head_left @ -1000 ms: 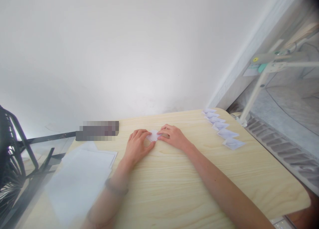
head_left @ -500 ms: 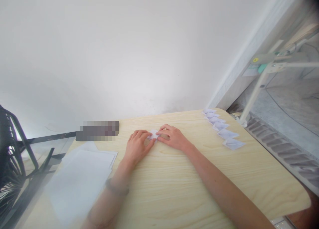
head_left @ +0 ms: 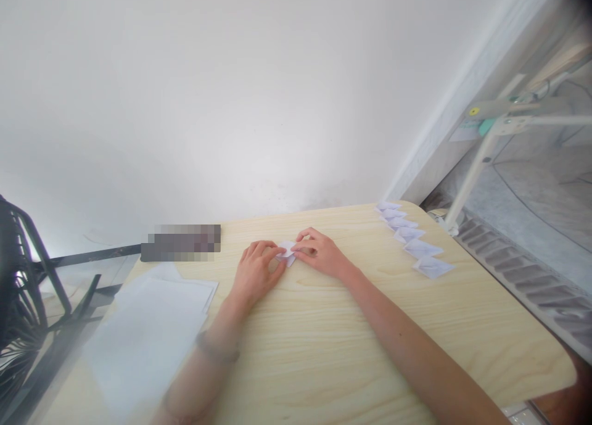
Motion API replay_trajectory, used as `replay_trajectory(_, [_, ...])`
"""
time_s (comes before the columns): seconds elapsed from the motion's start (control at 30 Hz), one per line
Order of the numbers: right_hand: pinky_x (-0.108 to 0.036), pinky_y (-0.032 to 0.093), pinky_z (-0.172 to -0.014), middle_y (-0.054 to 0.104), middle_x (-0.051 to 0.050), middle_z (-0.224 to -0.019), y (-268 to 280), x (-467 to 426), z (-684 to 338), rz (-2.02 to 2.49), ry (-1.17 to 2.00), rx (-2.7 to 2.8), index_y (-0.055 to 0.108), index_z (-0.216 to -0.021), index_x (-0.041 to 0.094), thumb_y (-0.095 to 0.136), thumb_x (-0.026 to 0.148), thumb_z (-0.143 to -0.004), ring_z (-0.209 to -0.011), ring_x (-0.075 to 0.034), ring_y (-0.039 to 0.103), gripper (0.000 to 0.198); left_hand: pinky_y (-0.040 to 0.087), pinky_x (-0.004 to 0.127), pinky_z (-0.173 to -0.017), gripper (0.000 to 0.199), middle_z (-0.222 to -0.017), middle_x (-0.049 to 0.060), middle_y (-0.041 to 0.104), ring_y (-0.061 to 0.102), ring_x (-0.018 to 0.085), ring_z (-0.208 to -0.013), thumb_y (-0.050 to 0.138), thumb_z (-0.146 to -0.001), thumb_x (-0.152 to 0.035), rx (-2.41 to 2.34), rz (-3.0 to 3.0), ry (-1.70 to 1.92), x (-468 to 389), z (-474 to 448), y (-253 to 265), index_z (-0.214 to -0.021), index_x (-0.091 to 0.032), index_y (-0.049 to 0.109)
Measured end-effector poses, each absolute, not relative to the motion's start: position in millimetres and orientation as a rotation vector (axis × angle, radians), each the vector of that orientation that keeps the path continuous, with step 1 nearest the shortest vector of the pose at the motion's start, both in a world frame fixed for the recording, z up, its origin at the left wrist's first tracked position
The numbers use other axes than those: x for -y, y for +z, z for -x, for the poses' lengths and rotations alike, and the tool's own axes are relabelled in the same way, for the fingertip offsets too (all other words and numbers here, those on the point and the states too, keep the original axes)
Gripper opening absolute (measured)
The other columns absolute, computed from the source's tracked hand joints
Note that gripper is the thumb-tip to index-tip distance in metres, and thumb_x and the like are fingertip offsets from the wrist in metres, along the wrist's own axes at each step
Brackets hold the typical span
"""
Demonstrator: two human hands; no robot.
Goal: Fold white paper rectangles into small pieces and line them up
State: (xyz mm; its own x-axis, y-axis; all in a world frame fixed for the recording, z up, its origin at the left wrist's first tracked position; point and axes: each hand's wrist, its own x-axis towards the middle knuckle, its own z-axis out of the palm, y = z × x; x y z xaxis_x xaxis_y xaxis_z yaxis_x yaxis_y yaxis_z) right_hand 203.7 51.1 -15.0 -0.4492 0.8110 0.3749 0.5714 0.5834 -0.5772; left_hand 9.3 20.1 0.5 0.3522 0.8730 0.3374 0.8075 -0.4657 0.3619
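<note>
A small piece of folded white paper is between my two hands, near the far middle of the table. My left hand pinches its left side with thumb and fingers. From the other side, my right hand grips the right edge between thumb and fingertips. Fingers cover part of the paper, so its full shape is hidden. To the right, several folded white paper shapes with pointed ends stand in a slanting row.
Loose white sheets lie at the table's left side. Behind them is a blurred-out dark object. The wooden table meets a white wall at the back. A white metal frame stands beyond its right edge, a black chair at the left.
My left thumb and fingers have shifted slightly on the folded paper, and more of its lower part shows. My right fingers have moved a little on its right edge.
</note>
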Motion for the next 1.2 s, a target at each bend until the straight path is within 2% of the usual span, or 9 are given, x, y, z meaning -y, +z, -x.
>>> replay_trajectory(0.1, [-0.023,0.045,-0.061,0.052,-0.003,-0.101,-17,-54,-205,1.064,0.547,2.124,0.067,-0.087,0.024,0.053,0.026,-0.078,-0.064,-0.007,0.053,0.017,0.038,0.038,-0.086,0.028,-0.101,0.006,0.054,0.048,0.021,-0.098,0.045,-0.081,-0.033,-1.552,-2.441,0.770,-21,-10,-1,-0.105,-0.025,0.057])
replay_trajectory(0.27, [-0.026,0.047,-0.069,0.054,-0.004,-0.104,-15,-55,-206,0.961,0.562,2.032,0.067,-0.085,0.024,0.053,0.027,-0.079,-0.076,-0.011,0.056,0.016,0.037,0.038,-0.087,0.034,-0.102,0.006,0.056,0.048,0.021,-0.098,0.045,-0.081,-0.032,-1.467,-2.320,0.856,-23,-11,-1,-0.114,-0.025,0.051])
replay_trajectory(0.5, [-0.027,0.047,-0.079,0.054,-0.003,-0.108,-10,-52,-201,0.908,0.638,1.894,0.067,-0.087,0.025,0.055,0.026,-0.078,-0.084,-0.012,0.058,0.016,0.043,0.029,-0.079,0.027,-0.105,0.005,0.059,0.054,0.017,-0.093,0.050,-0.078,-0.036,-1.310,-1.898,1.035,-28,-9,-1,-0.100,-0.023,0.059])
replay_trajectory(0.67, [-0.027,0.048,-0.077,0.058,-0.003,-0.106,-10,-51,-197,0.901,0.714,1.839,0.067,-0.087,0.025,0.057,0.027,-0.076,-0.096,-0.015,0.056,0.016,0.044,0.030,-0.080,0.035,-0.104,0.005,0.063,0.058,0.018,-0.090,0.054,-0.075,-0.038,-1.231,-1.682,0.976,-27,-7,-2,-0.105,-0.020,0.059])
replay_trajectory(0.77, [-0.027,0.049,-0.075,0.055,-0.004,-0.113,-11,-50,-196,0.910,0.874,1.790,0.066,-0.089,0.024,0.058,0.028,-0.074,-0.095,-0.016,0.057,0.018,0.045,0.029,-0.078,0.034,-0.100,0.005,0.065,0.059,0.019,-0.089,0.056,-0.073,-0.038,-1.223,-1.602,0.995,-26,-6,-2,-0.100,-0.018,0.063])
replay_trajectory(0.83, [-0.028,0.049,-0.079,0.055,-0.005,-0.116,-11,-50,-196,0.903,1.048,1.715,0.065,-0.091,0.022,0.059,0.030,-0.073,-0.095,-0.016,0.058,0.021,0.045,0.029,-0.077,0.033,-0.099,0.005,0.065,0.059,0.020,-0.089,0.058,-0.072,-0.038,-1.244,-1.575,1.006,-26,-7,-2,-0.097,-0.018,0.064])
replay_trajectory(1.0, [-0.030,0.047,-0.081,0.066,-0.004,-0.094,-12,-49,-195,0.928,1.250,1.610,0.066,-0.085,0.019,0.062,0.035,-0.068,-0.088,-0.017,0.060,0.023,0.045,0.028,-0.077,0.029,-0.096,0.005,0.066,0.059,0.020,-0.088,0.063,-0.068,-0.035,-1.216,-1.524,1.054,-26,-10,0,-0.091,-0.017,0.067])
replay_trajectory(1.2, [-0.027,0.047,-0.074,0.066,-0.004,-0.084,-12,-51,-196,0.933,1.290,1.607,0.066,-0.079,0.017,0.063,0.036,-0.067,-0.079,-0.016,0.061,0.023,0.043,0.025,-0.072,0.025,-0.088,0.004,0.068,0.058,0.019,-0.081,0.063,-0.068,-0.034,-1.187,-1.476,1.068,-26,-12,4,-0.084,-0.015,0.069])
